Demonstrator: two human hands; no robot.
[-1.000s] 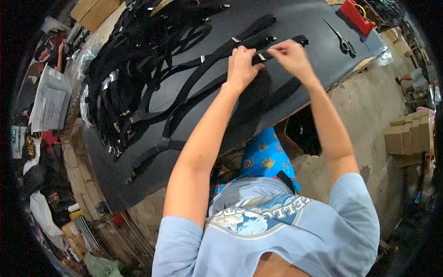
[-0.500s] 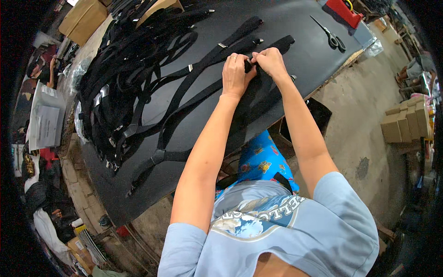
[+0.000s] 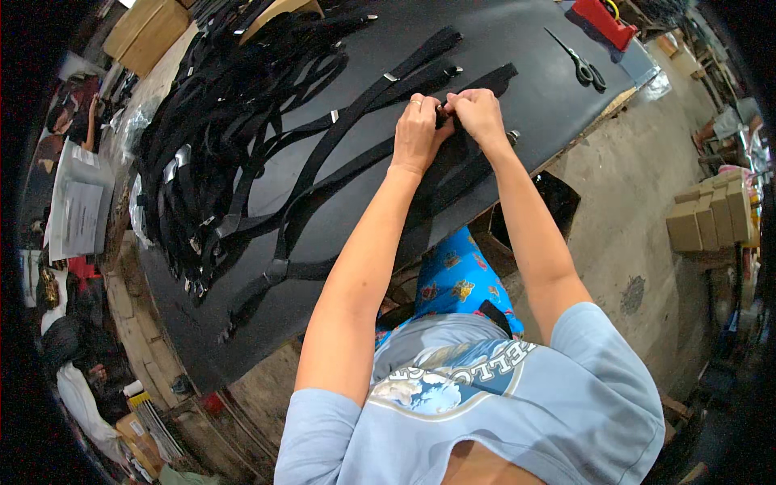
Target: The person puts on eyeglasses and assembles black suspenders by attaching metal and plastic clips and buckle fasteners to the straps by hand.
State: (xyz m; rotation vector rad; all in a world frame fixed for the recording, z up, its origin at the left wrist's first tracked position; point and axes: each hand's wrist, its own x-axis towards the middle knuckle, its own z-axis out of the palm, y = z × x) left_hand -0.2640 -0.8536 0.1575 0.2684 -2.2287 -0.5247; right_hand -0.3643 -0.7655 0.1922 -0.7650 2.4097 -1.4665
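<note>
Black elastic suspenders (image 3: 325,159) with metal clips and slides lie stretched across a dark tabletop (image 3: 517,40). My left hand (image 3: 417,133) pinches one of their straps near its end, fingers curled round it. Close beside it, my right hand (image 3: 477,113) is closed on the same strap, thumb and fingertips pressed together. The small part between my fingertips is mostly hidden. Just beyond my hands another strap end (image 3: 501,77) sticks out. A Y-shaped joint (image 3: 276,271) of the suspenders rests near the table's front edge.
A large heap of black suspenders (image 3: 194,153) covers the table's left side. Scissors (image 3: 584,69) lie at the far right, near a red tape dispenser (image 3: 602,23). Cardboard boxes (image 3: 707,214) are stacked on the floor to the right. A white bin (image 3: 81,202) stands left of the table.
Both hands have shifted very slightly nearer and to the right, still pinching the strap together. The suspenders on the table lie nearly as before.
</note>
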